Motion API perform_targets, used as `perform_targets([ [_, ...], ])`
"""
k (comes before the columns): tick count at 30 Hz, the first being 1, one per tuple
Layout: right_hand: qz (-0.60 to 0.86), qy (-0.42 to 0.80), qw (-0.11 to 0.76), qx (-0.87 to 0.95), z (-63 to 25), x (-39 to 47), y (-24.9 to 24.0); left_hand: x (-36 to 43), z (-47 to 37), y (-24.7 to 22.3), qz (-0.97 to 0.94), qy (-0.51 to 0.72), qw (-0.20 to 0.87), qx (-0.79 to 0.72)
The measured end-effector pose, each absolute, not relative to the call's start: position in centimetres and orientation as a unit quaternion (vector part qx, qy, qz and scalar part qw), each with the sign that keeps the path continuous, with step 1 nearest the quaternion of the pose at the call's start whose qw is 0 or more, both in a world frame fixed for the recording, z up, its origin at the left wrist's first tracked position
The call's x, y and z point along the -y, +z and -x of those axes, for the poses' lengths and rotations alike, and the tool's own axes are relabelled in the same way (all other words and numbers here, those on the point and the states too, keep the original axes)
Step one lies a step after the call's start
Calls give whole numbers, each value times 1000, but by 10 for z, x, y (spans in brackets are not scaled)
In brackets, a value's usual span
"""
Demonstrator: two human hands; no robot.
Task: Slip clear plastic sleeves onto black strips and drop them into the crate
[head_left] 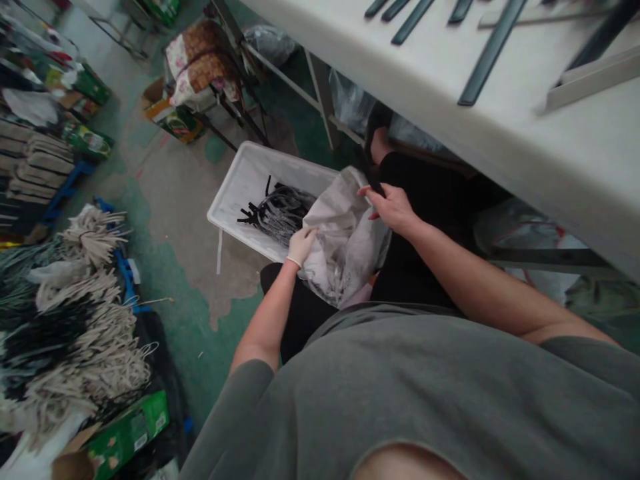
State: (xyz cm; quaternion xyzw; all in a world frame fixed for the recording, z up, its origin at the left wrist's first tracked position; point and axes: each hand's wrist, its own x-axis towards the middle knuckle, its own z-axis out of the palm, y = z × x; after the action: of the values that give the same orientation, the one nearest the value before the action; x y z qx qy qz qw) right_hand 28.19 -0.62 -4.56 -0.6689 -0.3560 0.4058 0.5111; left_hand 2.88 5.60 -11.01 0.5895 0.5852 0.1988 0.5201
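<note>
My left hand [301, 247] pinches the sack [340, 223], best held taut, at the near edge of the bin [233, 190]; my right hand [395, 208] apparently grips a dark strip [371, 176].

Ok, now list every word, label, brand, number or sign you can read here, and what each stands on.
No text is readable.
Green carton at lower left: printing and pale label-like patches, too blurred to read.
Carton beside the cushioned seat: markings too small and blurred.
Green carton at upper left: markings too small and blurred.
Pale sack and white bin: no readable lettering.
</note>
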Motion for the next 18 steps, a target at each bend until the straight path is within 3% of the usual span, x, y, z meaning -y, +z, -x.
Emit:
perform_targets([
  [4,695,420,458,360,-282,-1,-54,-36,-72,-145,-774,32,413,-479],
  [9,706,448,386,389,-281,-9,-51,-50,-94,-166,-824,-134,273,-478],
  [15,699,470,382,381,-282,-13,-44,-57,-83,-158,-823,-159,277,-470],
  [18,692,483,390,368,-283,-15,-40,-52,-71,-140,-802,-111,297,-507],
])
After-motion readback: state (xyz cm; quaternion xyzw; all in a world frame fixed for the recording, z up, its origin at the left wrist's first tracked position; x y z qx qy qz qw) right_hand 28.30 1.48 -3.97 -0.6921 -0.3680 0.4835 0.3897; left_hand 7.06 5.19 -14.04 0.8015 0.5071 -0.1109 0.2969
